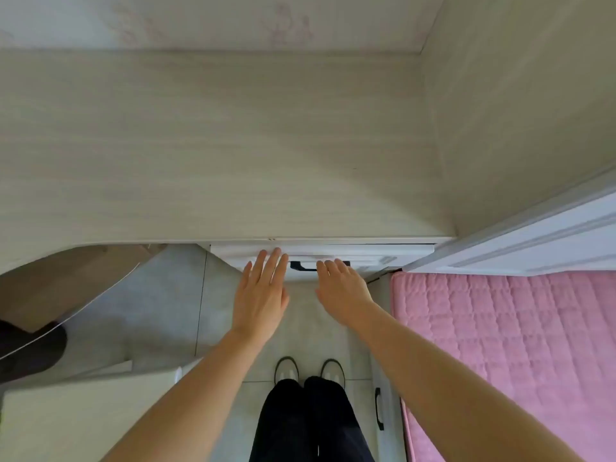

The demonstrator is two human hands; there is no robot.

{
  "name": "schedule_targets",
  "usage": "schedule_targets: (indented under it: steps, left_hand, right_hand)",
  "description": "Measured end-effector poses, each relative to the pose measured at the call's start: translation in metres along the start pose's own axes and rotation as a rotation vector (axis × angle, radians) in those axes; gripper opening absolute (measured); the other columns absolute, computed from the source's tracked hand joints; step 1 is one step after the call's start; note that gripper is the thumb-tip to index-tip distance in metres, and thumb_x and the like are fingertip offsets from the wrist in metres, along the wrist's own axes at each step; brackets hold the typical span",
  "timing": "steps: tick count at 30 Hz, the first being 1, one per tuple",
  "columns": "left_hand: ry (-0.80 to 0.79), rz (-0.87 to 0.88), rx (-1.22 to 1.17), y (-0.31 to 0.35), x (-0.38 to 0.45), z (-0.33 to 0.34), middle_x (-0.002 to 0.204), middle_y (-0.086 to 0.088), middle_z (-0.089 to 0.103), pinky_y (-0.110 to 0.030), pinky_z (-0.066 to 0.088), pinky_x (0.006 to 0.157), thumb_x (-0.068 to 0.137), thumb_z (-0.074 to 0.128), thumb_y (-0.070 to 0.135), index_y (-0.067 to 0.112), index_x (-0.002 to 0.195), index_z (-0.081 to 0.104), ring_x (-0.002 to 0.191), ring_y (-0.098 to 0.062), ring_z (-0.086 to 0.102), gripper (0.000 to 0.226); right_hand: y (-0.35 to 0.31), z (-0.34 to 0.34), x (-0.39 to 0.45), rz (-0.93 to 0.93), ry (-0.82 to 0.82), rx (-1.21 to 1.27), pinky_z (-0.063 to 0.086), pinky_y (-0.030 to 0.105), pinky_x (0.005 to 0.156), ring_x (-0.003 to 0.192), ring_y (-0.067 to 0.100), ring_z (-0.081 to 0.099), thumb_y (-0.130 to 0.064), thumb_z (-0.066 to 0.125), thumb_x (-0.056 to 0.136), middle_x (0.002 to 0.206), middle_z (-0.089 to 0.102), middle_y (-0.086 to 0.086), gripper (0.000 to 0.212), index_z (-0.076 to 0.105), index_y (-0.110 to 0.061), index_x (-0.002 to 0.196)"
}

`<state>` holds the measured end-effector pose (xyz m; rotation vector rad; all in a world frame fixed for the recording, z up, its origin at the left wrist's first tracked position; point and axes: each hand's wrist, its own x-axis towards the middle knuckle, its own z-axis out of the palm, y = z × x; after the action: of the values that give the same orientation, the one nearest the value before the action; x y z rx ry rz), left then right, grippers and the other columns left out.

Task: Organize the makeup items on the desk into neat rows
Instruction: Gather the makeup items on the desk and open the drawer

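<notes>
The pale wood-grain desk (pixel 213 145) fills the upper part of the view, and no makeup items show on it. Under its front edge sits a white drawer (pixel 366 253) with a dark handle (pixel 301 266). My left hand (pixel 263 295) is flat, fingers spread, its fingertips on the drawer front just left of the handle. My right hand (pixel 340 288) reaches the drawer at the handle's right end, fingers slightly curled over it. Neither hand holds anything.
A bed with a pink quilted cover (pixel 506 355) lies close on the right, beside a white panel (pixel 533 241). A dark chair part (pixel 30 351) and a pale surface (pixel 76 418) are at the lower left. My feet (pixel 308 371) stand on the tiled floor.
</notes>
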<state>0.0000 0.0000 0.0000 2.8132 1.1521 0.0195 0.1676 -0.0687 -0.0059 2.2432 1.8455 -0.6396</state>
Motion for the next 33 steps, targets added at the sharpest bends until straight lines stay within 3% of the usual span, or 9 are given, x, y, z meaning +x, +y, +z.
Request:
schedule_targets:
  steps: [6,11,19,28,31,33]
  left_hand:
    - [0.045,0.005,-0.002,-0.002,0.004,0.007,0.148,-0.008,0.040,-0.051,0.030,0.112,0.082,0.065,0.014,0.009,0.140,0.044,0.136,-0.032,0.037,0.062]
    - [0.081,-0.004,-0.016,-0.002,0.010,0.009,0.145,-0.007,0.043,-0.051,0.028,0.112,0.081,0.065,0.013,0.010,0.141,0.042,0.135,-0.032,0.037,0.065]
    - [0.077,-0.026,-0.027,0.003,0.013,0.012,0.141,-0.007,0.045,-0.050,0.029,0.112,0.085,0.063,0.015,0.011,0.144,0.038,0.133,-0.031,0.039,0.065]
    - [0.124,-0.007,-0.021,0.011,0.002,0.021,0.123,-0.004,0.061,-0.049,0.031,0.111,0.083,0.070,0.029,0.013,0.126,0.057,0.119,-0.026,0.054,0.048]
    - [0.144,-0.012,-0.028,0.013,-0.005,0.023,0.118,-0.004,0.062,-0.049,0.032,0.110,0.082,0.071,0.028,0.014,0.124,0.058,0.115,-0.025,0.055,0.046]
    - [0.148,-0.014,-0.036,0.013,-0.008,0.024,0.117,-0.005,0.062,-0.048,0.033,0.109,0.082,0.071,0.027,0.014,0.124,0.059,0.113,-0.026,0.055,0.045]
  right_hand:
    - [0.000,0.018,0.008,0.066,-0.076,0.044,0.031,0.039,0.111,0.141,0.032,0.021,-0.023,0.045,0.096,0.148,0.033,0.009,0.059,0.019,-0.007,0.146]
    - [0.007,0.014,0.017,0.049,-0.096,0.067,0.042,0.035,0.100,0.130,0.028,0.033,-0.016,0.050,0.092,0.142,0.035,0.009,0.051,0.032,-0.010,0.140]
    - [0.002,0.020,0.002,0.035,-0.134,0.068,0.047,0.037,0.096,0.130,0.031,0.030,-0.012,0.057,0.086,0.145,0.026,0.012,0.061,0.029,-0.009,0.140]
    - [-0.004,0.034,-0.045,-0.033,-0.113,0.069,0.045,0.036,0.098,0.135,0.026,0.028,-0.017,0.054,0.092,0.147,0.029,0.007,0.067,0.018,-0.011,0.148]
    - [-0.005,0.033,-0.057,-0.048,-0.039,0.104,0.045,0.036,0.099,0.135,0.027,0.032,-0.013,0.056,0.090,0.144,0.035,0.009,0.062,0.028,-0.009,0.145]
    - [-0.005,0.029,-0.064,-0.088,0.088,0.121,0.054,0.035,0.085,0.120,0.030,0.050,-0.005,0.065,0.079,0.129,0.052,0.012,0.055,0.049,-0.005,0.131]
